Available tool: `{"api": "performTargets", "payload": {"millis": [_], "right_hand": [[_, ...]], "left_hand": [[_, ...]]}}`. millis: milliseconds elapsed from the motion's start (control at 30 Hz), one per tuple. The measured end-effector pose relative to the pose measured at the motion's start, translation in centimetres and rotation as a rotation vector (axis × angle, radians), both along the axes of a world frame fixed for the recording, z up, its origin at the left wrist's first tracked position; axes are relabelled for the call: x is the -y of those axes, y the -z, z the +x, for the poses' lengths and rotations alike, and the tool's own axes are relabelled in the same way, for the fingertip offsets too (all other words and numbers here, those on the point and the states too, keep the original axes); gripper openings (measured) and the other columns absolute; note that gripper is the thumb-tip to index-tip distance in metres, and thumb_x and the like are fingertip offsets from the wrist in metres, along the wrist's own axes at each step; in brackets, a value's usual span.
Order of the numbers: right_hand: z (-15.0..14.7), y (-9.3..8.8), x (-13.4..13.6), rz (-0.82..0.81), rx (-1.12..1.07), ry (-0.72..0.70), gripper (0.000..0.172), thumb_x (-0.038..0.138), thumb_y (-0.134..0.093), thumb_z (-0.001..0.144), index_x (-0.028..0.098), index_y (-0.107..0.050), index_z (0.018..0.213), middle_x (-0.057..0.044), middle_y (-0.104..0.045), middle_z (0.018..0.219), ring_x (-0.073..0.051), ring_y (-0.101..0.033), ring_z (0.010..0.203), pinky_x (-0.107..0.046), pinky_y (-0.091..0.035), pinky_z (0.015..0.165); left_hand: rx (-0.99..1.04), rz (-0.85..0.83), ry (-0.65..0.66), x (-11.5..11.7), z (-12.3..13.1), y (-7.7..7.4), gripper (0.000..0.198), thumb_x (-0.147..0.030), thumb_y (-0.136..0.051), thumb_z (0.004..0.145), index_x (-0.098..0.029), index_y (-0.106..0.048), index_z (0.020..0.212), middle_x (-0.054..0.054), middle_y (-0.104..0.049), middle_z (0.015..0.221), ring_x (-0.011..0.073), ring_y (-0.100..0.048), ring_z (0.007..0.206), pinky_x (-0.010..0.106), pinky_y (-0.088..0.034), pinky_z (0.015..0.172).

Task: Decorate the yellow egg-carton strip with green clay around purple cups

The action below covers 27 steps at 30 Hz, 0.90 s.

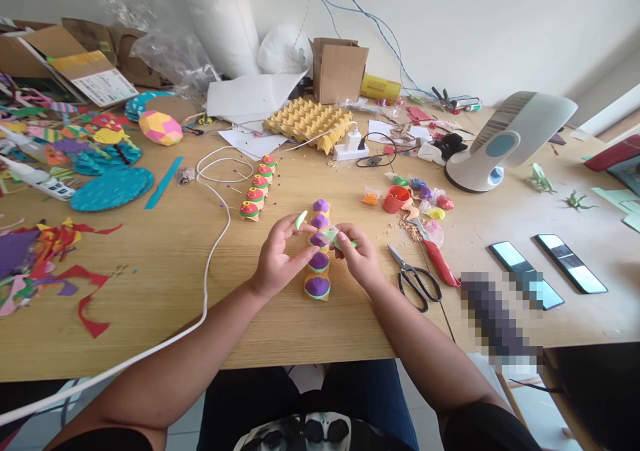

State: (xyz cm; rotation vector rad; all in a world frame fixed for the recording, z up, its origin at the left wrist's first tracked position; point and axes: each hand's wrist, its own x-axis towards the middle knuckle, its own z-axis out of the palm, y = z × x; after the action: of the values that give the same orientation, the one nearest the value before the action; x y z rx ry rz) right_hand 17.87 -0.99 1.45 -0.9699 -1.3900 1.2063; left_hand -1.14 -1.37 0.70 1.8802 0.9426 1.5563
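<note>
My left hand (pixel 281 254) has a small pale green lump of modelling clay (pixel 301 220) at its fingers, with thumb and forefinger reaching toward the other hand. Pinched in my right hand (pixel 361 257) is a small clear plastic bag (pixel 331 235) with green clay in it. Beneath both hands lies an egg-carton strip (pixel 317 285) whose humps are covered in purple clay with green edging; the hands partly hide its middle. Beyond it to the left stands a second egg-carton strip (pixel 254 195), with red-topped, green-edged humps and pins stuck out at its sides.
Black-handled scissors (pixel 419 284) and a red-handled knife (pixel 440 263) lie right of my hands. Past them are a red cup (pixel 397 199), bagged coloured clay (pixel 436 212), a white fan (pixel 500 144) and two phones (pixel 570 264). A white cable (pixel 206 277) crosses on the left.
</note>
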Motion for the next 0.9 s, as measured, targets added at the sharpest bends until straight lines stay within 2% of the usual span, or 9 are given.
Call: {"api": "performTargets", "payload": {"millis": [167,367,600,900], "right_hand": [[-0.03,0.54,0.0,0.063,0.065,-0.055,0.034,0.053,-0.055,0.095,0.021,-0.065,0.102,-0.004,-0.066,0.09,-0.015,-0.06,0.075,-0.026,-0.05,0.062],[-0.02,0.63,-0.04,0.088,0.072,-0.075,0.031,0.05,-0.055,0.096,0.021,-0.064,0.104,-0.004,-0.066,0.091,-0.015,-0.061,0.078,-0.027,-0.05,0.067],[-0.2,0.57,0.09,0.105,0.084,-0.095,0.032,0.049,-0.054,0.097,0.022,-0.064,0.108,-0.005,-0.066,0.098,-0.015,-0.06,0.081,-0.028,-0.051,0.07],[-0.14,0.35,0.17,0.107,0.11,-0.158,0.035,0.052,-0.055,0.095,0.022,-0.062,0.112,-0.006,-0.067,0.103,-0.018,-0.063,0.089,-0.031,-0.053,0.078]], "left_hand": [[-0.118,0.048,-0.032,0.12,-0.2,0.31,0.063,-0.018,-0.076,0.082,-0.023,-0.046,0.137,0.009,-0.072,0.11,0.025,-0.066,0.115,0.051,-0.045,0.109],[-0.177,0.114,-0.091,0.17,-0.29,0.46,0.062,-0.021,-0.078,0.08,-0.023,-0.049,0.135,0.012,-0.068,0.115,0.0256,-0.066,0.113,0.047,-0.054,0.1],[-0.192,0.225,-0.175,0.18,-0.39,0.54,0.058,-0.021,-0.078,0.079,-0.023,-0.053,0.132,0.012,-0.065,0.119,0.0247,-0.064,0.114,0.045,-0.058,0.098],[-0.171,0.108,-0.111,0.31,-0.11,0.72,0.057,-0.026,-0.078,0.08,-0.023,-0.057,0.132,0.014,-0.062,0.125,0.0276,-0.061,0.121,0.044,-0.061,0.096]]}}
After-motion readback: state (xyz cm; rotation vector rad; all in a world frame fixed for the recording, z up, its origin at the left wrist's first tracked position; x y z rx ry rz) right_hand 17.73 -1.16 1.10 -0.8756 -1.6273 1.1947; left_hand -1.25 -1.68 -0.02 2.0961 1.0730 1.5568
